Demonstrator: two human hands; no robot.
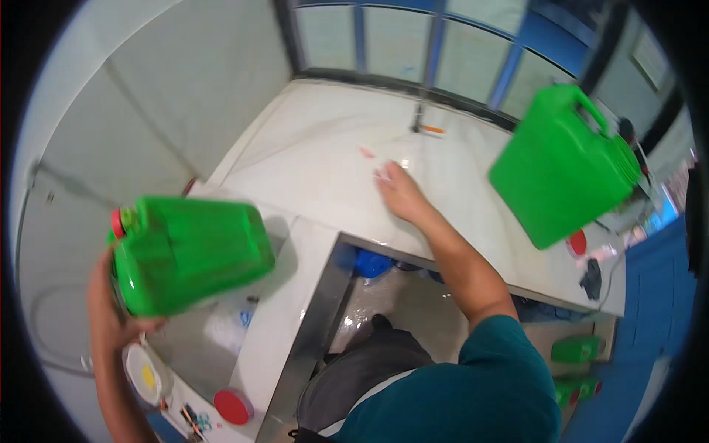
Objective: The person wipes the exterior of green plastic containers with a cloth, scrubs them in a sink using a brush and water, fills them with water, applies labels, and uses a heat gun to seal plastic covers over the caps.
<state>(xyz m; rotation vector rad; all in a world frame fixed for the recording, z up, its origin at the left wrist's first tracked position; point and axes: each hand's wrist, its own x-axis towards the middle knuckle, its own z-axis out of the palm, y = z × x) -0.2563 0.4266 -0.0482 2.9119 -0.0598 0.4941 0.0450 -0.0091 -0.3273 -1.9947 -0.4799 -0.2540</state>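
My left hand (124, 315) grips the handle end of a green plastic jerrycan (191, 252) with a red cap (117, 223), tilted on its side over the left part of the counter. The handle itself is mostly hidden. My right hand (396, 191) is over the white countertop (316, 166), close to a small pinkish-red piece (366, 153); its fingertips are blurred, so whether it holds anything is unclear. A larger green jerrycan (565, 171) stands on the counter at the right.
An orange-handled tool (432, 130) lies near the window frame. A red lid (234, 407), a white tub (147, 376) and small tools (194, 421) are at lower left. At right are a red disc (577, 242) and a dark cloth (592, 279). Green jerrycans (576, 350) are below the counter.
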